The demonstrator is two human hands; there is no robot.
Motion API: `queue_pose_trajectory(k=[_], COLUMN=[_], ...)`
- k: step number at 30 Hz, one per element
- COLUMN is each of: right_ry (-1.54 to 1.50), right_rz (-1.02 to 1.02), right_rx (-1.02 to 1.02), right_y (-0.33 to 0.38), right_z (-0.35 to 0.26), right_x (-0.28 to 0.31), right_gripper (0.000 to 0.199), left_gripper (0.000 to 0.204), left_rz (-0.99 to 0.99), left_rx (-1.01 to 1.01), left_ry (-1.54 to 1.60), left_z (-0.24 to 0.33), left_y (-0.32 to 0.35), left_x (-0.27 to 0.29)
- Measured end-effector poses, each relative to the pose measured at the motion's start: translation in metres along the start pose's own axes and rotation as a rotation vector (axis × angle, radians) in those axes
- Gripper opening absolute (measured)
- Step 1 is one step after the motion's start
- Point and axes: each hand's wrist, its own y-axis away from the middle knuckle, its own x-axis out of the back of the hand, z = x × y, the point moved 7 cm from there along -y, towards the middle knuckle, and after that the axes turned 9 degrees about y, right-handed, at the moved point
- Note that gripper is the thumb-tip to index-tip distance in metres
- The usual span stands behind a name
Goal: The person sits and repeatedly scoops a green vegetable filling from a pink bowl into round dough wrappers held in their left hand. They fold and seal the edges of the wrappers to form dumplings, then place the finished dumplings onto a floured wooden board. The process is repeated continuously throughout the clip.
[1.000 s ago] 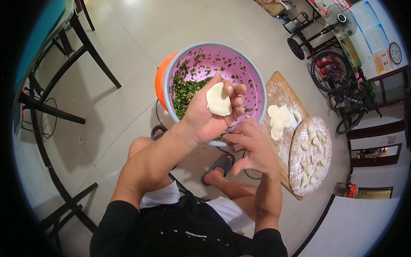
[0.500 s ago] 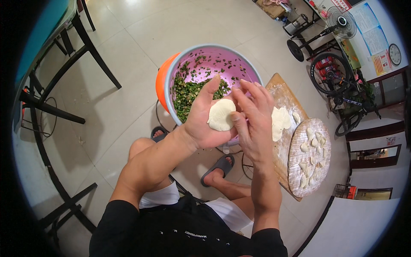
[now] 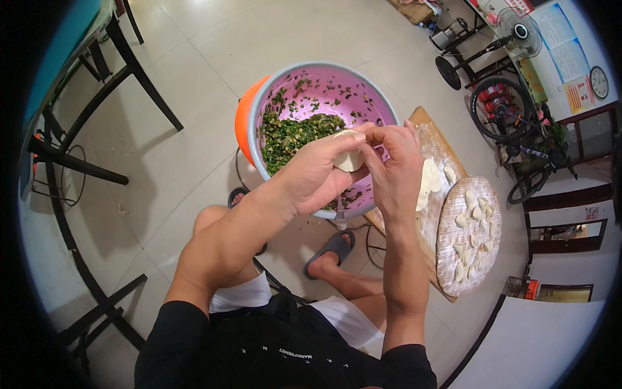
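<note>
Over the near side of a pink basin, a pale round dumpling wrapper is held up between my two hands. My left hand grips its left part with the thumb on top. The fingers of my right hand pinch its right and upper edge, hiding part of it. Chopped green filling fills the basin's left side and specks its wall. The handle of a spoon sticks out over the near rim. Whether filling lies in the wrapper is hidden.
On the right, a floured wooden board carries flat wrappers. A round ridged tray with several shaped dumplings overlaps it. An orange stand shows beside the basin. Black chair legs stand at left; a fan and a bicycle stand far right.
The wrapper lay flat on my open left palm; now it is lifted and partly bent between both hands. My left thumb has come down onto it, and my right fingers have closed at its edge.
</note>
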Motion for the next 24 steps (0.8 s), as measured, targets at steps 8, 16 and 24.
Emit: queue_pose_trajectory(k=[8, 16, 24], right_ry=[-0.087, -0.004, -0.103], right_rz=[-0.171, -0.59, -0.179], right_rx=[0.068, 0.407, -0.096], right_y=[0.018, 0.064, 0.053], right_z=[0.011, -0.01, 0.055], right_x=[0.002, -0.021, -0.003], right_gripper=[0.035, 0.033, 0.008], left_gripper=[0.038, 0.038, 0.041], left_rz=[0.23, 0.273, 0.379], left_rx=[-0.084, -0.222, -0.372], left_ry=[-0.04, 0.011, 0.024], left_z=[0.022, 0.041, 0.021], left_y=[-0.003, -0.002, 0.008], left_x=[0.031, 0.039, 0.037])
